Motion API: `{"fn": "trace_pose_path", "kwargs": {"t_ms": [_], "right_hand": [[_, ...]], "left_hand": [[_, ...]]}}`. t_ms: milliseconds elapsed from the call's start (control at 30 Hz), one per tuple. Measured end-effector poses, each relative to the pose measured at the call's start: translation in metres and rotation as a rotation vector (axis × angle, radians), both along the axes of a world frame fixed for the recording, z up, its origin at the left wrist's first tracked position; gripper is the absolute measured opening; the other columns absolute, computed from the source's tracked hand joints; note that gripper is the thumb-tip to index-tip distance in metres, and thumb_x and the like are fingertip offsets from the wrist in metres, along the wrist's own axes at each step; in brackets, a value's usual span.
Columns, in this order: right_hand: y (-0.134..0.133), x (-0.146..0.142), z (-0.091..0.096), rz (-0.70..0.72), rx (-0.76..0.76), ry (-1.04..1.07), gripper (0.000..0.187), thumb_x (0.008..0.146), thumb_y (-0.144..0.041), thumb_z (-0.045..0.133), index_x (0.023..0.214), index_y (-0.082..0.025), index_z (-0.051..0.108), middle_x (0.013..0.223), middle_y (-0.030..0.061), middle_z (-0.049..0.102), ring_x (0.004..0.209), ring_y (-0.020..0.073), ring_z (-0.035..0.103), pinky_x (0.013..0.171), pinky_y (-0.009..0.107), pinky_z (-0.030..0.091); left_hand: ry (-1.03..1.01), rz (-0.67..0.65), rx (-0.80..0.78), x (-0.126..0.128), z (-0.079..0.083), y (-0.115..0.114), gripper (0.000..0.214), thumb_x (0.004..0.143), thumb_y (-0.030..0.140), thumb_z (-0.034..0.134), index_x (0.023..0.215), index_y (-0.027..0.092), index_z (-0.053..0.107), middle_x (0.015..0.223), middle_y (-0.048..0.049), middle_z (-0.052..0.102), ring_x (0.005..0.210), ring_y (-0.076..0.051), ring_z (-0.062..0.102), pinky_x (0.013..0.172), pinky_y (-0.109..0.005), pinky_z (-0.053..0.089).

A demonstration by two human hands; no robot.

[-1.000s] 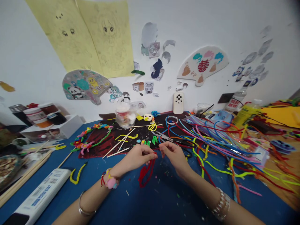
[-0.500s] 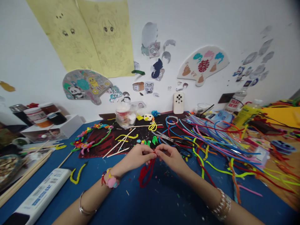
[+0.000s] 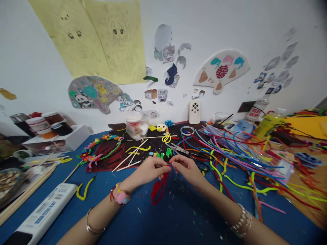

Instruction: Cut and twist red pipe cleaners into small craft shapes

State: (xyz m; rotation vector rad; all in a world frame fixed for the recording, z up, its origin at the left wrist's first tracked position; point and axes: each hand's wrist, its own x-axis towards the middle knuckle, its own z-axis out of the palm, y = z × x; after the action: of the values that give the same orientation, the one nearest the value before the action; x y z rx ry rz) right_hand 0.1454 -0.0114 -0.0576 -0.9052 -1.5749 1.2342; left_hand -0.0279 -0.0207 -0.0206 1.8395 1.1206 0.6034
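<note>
One bowl — flakes inside, loop apart

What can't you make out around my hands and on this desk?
In the head view:
Pinched part of the red loop: hidden by the left hand.
Whether the right hand touches it: detail too small to tell.
Near end of the white box: cut off by bottom edge.
Bowl, left side: cut off by picture edge.

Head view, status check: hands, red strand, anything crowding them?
Left hand pinching red strand. Right hand close beside it, grip unclear. Strand hangs looped below left fingertips. Scissors lie just beyond right hand.
</note>
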Motion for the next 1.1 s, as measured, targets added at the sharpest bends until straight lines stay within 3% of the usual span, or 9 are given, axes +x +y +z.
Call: {"fn": "trace_pose_path", "kwargs": {"t_ms": [200,467,667,867,1100], "right_hand": [[-0.003,0.000,0.000,-0.021,0.165,-0.133,0.014,0.080,-0.030,0.053,0.075,-0.019,0.060,0.075,0.0017,0.058,0.071,0.0156,0.053,0.062,0.026,0.041],[-0.007,-0.005,-0.002,-0.007,-0.043,0.038,0.022,0.078,-0.039,0.054,0.075,-0.018,0.055,0.061,-0.0027,0.047,0.053,0.0104,0.042,0.052,0.023,0.035],[0.005,0.005,0.001,-0.156,-0.072,0.213,0.024,0.075,-0.041,0.058,0.069,-0.019,0.050,0.061,-0.0033,0.046,0.052,0.0103,0.043,0.053,0.024,0.037],[-0.001,0.003,0.000,0.056,0.034,0.184,0.020,0.076,-0.028,0.059,0.092,-0.022,0.049,0.085,0.0030,0.062,0.079,0.0162,0.057,0.071,0.029,0.044],[-0.007,0.002,-0.001,0.093,0.155,0.111,0.022,0.078,-0.022,0.058,0.096,-0.023,0.045,0.082,0.0014,0.059,0.074,0.0146,0.056,0.071,0.030,0.044]], "left_hand": [[0.016,-0.003,0.001,0.001,0.001,-0.001,0.025,0.079,0.033,0.052,0.064,0.015,0.059,0.051,0.0037,0.052,0.046,-0.007,0.044,0.048,-0.020,0.032],[0.036,0.009,0.059,0.002,0.004,-0.003,0.025,0.079,0.033,0.052,0.066,0.014,0.062,0.050,0.0039,0.049,0.047,-0.007,0.040,0.047,-0.020,0.030],[0.024,0.001,-0.003,0.000,0.006,-0.003,0.025,0.078,0.033,0.053,0.071,0.013,0.065,0.055,0.0008,0.056,0.050,-0.009,0.049,0.050,-0.020,0.035],[0.028,-0.018,-0.012,-0.002,0.003,-0.001,0.027,0.077,0.036,0.053,0.065,0.014,0.063,0.052,0.0018,0.055,0.048,-0.009,0.046,0.048,-0.020,0.034],[0.007,-0.045,-0.035,-0.001,-0.001,0.000,0.031,0.078,0.039,0.053,0.062,0.014,0.062,0.051,0.0016,0.053,0.047,-0.008,0.044,0.047,-0.021,0.033]]}}
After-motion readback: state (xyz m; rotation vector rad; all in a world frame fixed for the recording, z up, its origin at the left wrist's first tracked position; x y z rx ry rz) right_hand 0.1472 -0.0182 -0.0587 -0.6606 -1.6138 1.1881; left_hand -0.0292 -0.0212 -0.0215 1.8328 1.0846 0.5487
